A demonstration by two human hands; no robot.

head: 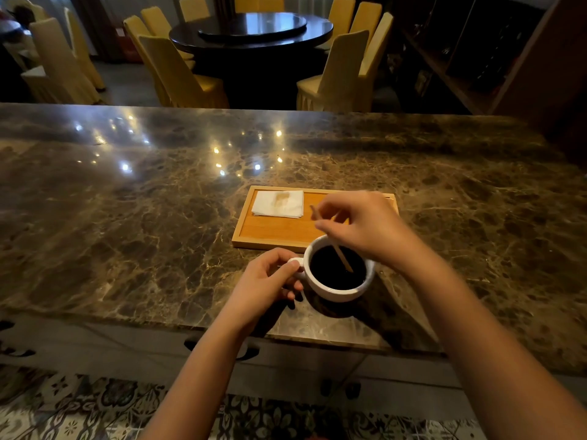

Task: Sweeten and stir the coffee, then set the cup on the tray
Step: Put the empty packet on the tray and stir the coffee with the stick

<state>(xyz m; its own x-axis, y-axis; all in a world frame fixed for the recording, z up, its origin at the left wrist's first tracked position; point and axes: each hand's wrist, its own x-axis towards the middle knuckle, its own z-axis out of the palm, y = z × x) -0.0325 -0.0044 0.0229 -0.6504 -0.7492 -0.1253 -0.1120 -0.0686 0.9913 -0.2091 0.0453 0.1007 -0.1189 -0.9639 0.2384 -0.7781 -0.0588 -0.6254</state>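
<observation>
a white cup (pixel 337 285) full of dark coffee (pixel 333 271) stands on the brown marble counter (pixel 133 217), just in front of the near edge of a wooden tray (pixel 273 231). the cup is not on the tray; it touches the counter only. the left hand (pixel 266 289) is at the left side of the cup, and its thumb and fingers are closed around the small handle (pixel 297 265), with the other fingers curled under. the right hand (pixel 365 227) is above the far rim of the cup and hides a part of the tray. its thumb and first fingers are pressed together on a thin wooden stick (pixel 341 257), which is tilted, the upper end toward the tray and the lower end dipped in the coffee near the middle of the cup. the right hand is a little blurred. on the far left part of the tray lies a folded white napkin (pixel 278 203) with a light brown stain. beyond the counter there is a round dark table (pixel 251 30) with yellow covered chairs (pixel 181 74) around it.
</observation>
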